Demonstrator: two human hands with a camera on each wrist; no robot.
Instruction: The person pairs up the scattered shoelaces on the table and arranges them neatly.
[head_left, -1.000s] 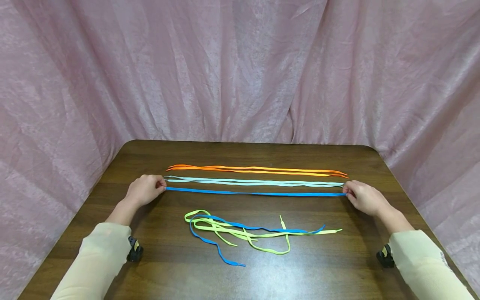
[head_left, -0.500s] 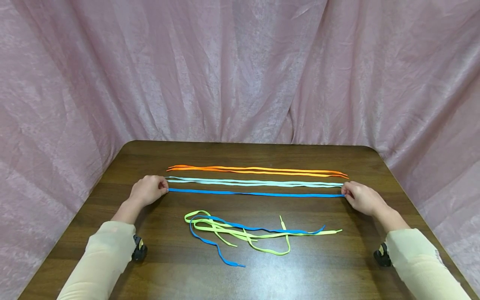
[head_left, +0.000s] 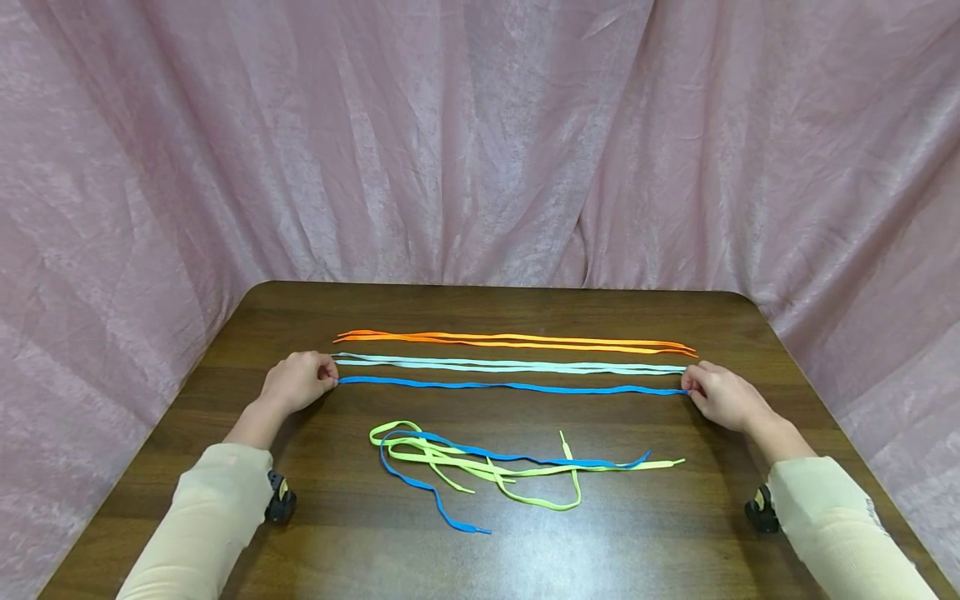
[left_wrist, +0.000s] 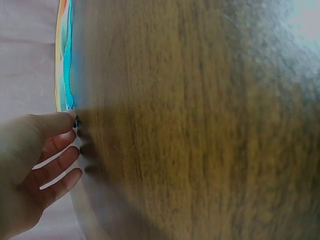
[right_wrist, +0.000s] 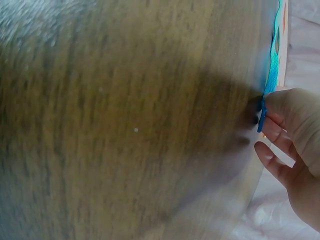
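Mid-frame, my left hand (head_left: pixel 297 381) and right hand (head_left: pixel 726 397) pinched a flat blue shoelace (head_left: pixel 512 385) by its ends; light, limp, it seemed best held there.

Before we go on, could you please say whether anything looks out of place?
In the foreground, yellow-green laces and a loose blue lace lie looped and crossed, untidy compared with the straighter orange laces and held blue lace.

The blue lace (head_left: pixel 513 386), flat and narrow, runs nearly straight with slight waves across the tabletop (head_left: pixel 637 542), beside the mint laces (head_left: pixel 540 366), its 2 ends pinched by the left hand (head_left: pixel 298 380) and right hand (head_left: pixel 726 397).
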